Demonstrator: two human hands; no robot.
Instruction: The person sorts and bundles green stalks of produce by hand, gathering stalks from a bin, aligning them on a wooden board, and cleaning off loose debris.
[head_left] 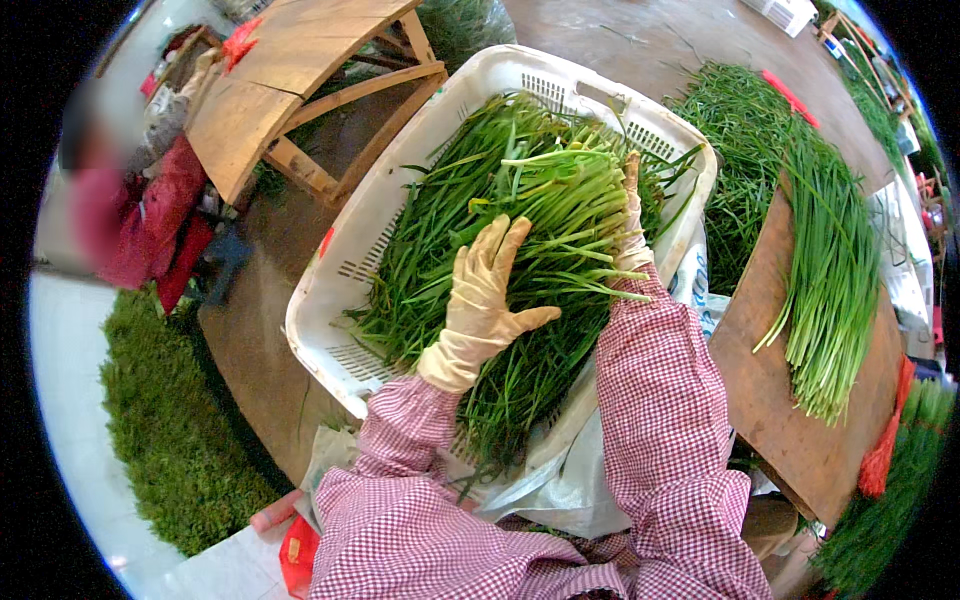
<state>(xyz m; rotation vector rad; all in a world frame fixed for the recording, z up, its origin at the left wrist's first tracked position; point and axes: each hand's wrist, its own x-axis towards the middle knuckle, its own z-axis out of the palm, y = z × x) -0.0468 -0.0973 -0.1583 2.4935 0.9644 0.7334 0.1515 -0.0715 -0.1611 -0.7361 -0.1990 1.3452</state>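
A white plastic basket [310, 300] with slotted walls is heaped with garlic chives [430, 270], long green leaves with paler stem ends. My left hand [480, 300], in a cream glove, lies on the heap with its fingers spread and thumb out to the right. At the basket's right side, my right hand [632, 215], gloved too, is seen edge-on. Its fingers stretch away from me, flat against the pale stem ends [590, 190] of the top layer. Part of that hand's palm side is hidden by the stems.
A brown board [740, 370] at right carries a bundle of chives [830, 300]. More chives [735, 130] lie beyond it. A wooden table [290, 70] stands far left, near a person in red [150, 230]. Green plants [170, 420] are piled at left.
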